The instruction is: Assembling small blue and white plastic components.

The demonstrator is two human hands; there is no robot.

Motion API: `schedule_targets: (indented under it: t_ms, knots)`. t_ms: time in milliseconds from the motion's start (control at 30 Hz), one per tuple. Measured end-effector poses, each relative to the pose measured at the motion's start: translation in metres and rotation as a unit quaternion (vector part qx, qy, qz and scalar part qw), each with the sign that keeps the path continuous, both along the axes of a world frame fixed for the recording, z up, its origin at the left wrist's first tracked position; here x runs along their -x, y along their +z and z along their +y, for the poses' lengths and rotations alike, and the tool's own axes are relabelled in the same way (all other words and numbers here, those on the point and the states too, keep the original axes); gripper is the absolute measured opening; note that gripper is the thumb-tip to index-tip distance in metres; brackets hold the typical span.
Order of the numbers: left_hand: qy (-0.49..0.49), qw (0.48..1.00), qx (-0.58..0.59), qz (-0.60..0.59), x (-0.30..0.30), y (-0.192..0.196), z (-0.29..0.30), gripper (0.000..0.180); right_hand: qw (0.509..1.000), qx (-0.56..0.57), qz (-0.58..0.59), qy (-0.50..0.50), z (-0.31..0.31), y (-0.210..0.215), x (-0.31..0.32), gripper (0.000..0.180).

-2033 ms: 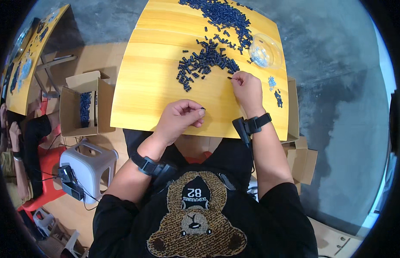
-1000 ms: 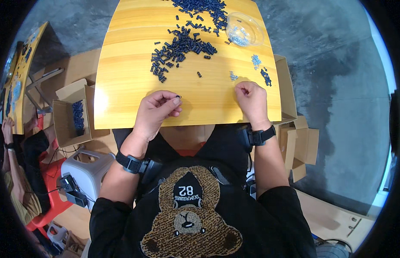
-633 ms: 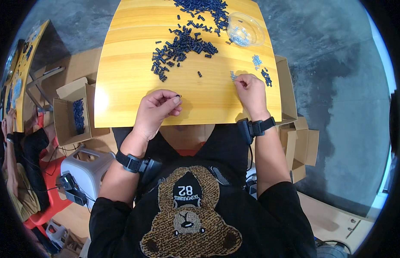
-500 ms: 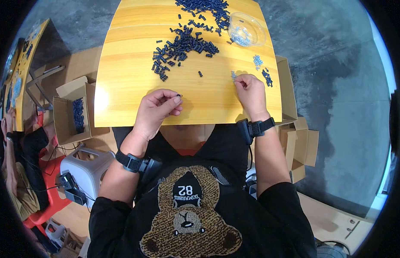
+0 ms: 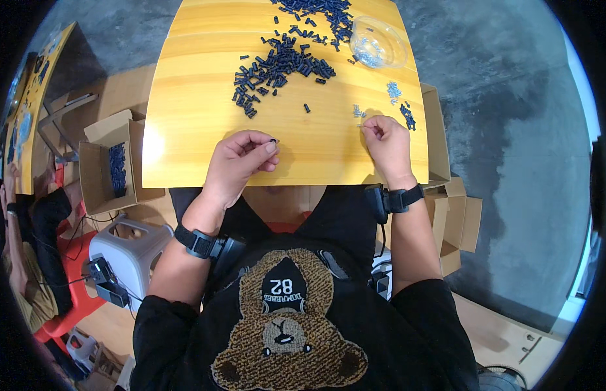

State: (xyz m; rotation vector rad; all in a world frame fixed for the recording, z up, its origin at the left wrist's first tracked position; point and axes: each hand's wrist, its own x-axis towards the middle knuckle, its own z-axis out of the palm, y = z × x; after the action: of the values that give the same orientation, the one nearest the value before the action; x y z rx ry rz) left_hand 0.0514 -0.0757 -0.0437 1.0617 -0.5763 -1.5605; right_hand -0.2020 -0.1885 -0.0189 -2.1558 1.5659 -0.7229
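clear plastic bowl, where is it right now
In the head view, the clear bowl stands by the right edge of the table, beside the far pile of dark pieces.

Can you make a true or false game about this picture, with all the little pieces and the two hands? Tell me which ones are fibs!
1. The left hand is pinching a small black piece. True.
2. A clear bowl stands on the yellow table. True.
3. The right hand is inside the bowl. False: the right hand is beside some silvery pieces on the table.
4. An open cardboard box is to the left of the table. True.
5. The black shirt has a big red flower on it. False: it has a brown bear.
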Motion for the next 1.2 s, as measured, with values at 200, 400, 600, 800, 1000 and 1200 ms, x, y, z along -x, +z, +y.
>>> schedule_targets:
  t_ms: [200,400,600,800,1000,1200]
  knots:
    - [0.0,1.0,0.008,-0.003,-0.001,-0.002,0.0,0.016,0.999,0.026,-0.018,0.022,0.001,0.002,-0.004,0.003]
    - [0.002,1.0,0.008,-0.007,0.0,0.0,-0.001,0.016,0.997,0.054,0.031,0.034,-0.004,-0.005,-0.005,0.002]
    - [0.006,1.0,0.015,-0.005,0.0,-0.003,0.0,0.015,0.986,0.09,0.121,0.07,-0.002,-0.003,-0.009,0.005]
    - [0.009,0.999,0.037,-0.001,0.003,-0.006,0.003,0.014,0.994,-0.082,-0.065,0.012,0.011,0.012,-0.023,0.005]
    - [0.006,0.998,0.048,-0.027,0.005,-0.002,0.005,0.015,0.912,-0.277,-0.295,0.074,0.032,0.024,-0.054,0.009]
    - [-0.021,0.994,0.076,-0.078,0.012,0.004,0.008,0.014,0.818,-0.394,-0.403,0.114,0.05,0.027,-0.077,0.009]
